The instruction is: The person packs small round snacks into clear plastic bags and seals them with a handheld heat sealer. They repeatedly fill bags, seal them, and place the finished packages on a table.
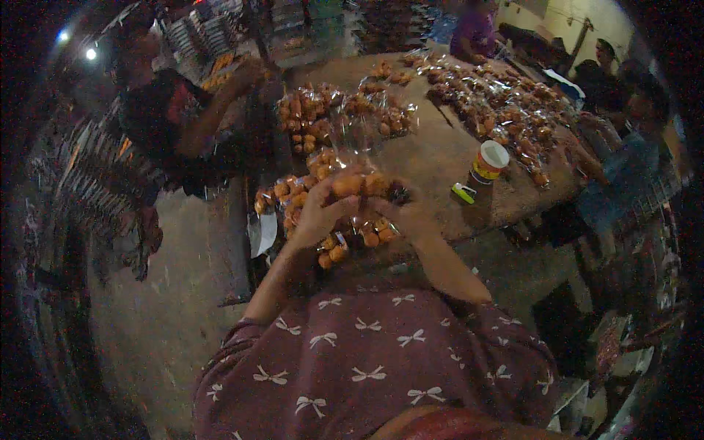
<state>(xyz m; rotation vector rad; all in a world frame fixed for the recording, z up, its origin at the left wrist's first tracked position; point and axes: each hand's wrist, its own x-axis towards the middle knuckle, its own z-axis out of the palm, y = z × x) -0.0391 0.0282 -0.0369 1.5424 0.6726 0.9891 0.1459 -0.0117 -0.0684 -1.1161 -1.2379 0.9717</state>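
Both of my hands are together over the near edge of the table. My left hand grips the left side of a row of round golden-brown baked buns, and my right hand grips its right side. Clear film seems to wrap the row, though blur hides its ends. Bagged buns lie against my left wrist. More small buns rest below my hands, partly covered by them. Just beyond my fingers is a clear plastic bag, shiny and loose.
On the wooden table stand a tub with a white lid and a small lime-green object. A large heap of bagged buns spreads at the far right. One person works at left; others sit along the right.
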